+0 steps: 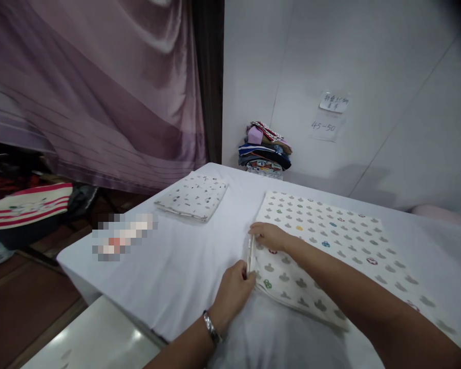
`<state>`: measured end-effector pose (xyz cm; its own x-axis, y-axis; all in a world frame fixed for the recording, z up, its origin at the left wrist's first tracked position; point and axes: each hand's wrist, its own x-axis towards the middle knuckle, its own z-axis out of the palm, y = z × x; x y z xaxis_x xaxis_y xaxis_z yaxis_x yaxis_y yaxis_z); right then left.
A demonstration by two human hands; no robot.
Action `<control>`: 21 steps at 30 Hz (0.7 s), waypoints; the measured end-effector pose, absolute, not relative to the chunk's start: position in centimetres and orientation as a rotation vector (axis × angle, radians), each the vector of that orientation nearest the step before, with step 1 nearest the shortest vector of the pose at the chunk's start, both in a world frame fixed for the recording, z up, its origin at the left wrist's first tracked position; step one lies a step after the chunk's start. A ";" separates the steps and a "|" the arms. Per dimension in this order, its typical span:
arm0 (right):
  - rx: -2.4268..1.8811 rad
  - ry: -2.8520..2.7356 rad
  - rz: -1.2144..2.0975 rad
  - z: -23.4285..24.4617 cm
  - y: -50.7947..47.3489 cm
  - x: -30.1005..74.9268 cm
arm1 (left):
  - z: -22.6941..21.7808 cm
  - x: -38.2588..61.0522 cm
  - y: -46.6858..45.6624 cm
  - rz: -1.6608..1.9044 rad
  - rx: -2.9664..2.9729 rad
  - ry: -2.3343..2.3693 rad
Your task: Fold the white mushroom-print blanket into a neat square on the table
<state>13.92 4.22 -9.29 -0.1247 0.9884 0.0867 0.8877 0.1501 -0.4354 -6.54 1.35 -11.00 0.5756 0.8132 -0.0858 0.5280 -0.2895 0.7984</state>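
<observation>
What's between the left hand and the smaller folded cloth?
White tablecloth, lightly creased, shows in the head view between the left hand, pinching the larger cloth, and the smaller folded cloth.

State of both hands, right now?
Left hand: closed, holding the grey-motif cloth by its left edge, near end.
Right hand: closed, holding the same edge farther away.

Pinching with left hand [232, 289], gripping farther ahead with right hand [271, 236], palm down, bare forearms [349, 292] angled inward
</observation>
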 end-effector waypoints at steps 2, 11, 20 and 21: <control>-1.773 -2.197 0.376 -9.4 5.3 13.8 | -11.0 -6.7 1.5 0.416 2.015 1.098; -1.823 -2.430 0.256 -9.4 6.9 13.0 | -11.4 -7.0 2.3 0.223 2.228 1.199; -1.813 -1.925 0.333 -10.9 2.6 13.5 | -11.4 -6.5 3.5 0.074 2.224 1.239; -1.808 -1.883 0.337 -10.8 0.8 13.6 | -11.4 -6.5 3.6 0.071 2.235 1.224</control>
